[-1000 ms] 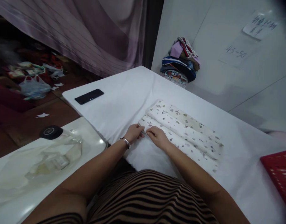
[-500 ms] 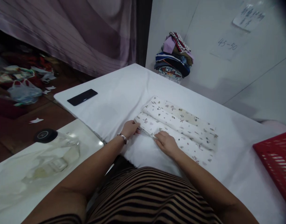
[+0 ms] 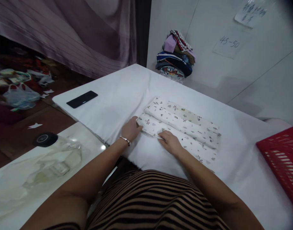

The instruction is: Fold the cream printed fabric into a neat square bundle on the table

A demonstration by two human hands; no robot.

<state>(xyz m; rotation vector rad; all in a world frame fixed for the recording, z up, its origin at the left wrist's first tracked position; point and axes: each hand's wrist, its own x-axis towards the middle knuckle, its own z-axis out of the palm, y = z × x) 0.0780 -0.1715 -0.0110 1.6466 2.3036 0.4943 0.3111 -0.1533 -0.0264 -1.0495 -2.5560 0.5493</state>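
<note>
— Where were the hands?
— The left hand (image 3: 131, 128) lay flat at the near-left end of the folded printed cloth (image 3: 184, 127); the right hand (image 3: 169, 142) pressed its near edge, fingers spread.
— And the cloth?
— Mid tabletop (image 3: 122, 95); a black phone (image 3: 82, 99) lay by the left edge; a stack of clothes (image 3: 175, 57) stood at the far edge; a red basket (image 3: 282, 159) sat at the right edge.

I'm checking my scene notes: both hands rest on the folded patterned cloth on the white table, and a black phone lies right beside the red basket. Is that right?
Not quite. The head view shows the black phone near the table's far left edge, well apart from the red basket at the right. The left hand and right hand do rest on the folded patterned cloth.
</note>
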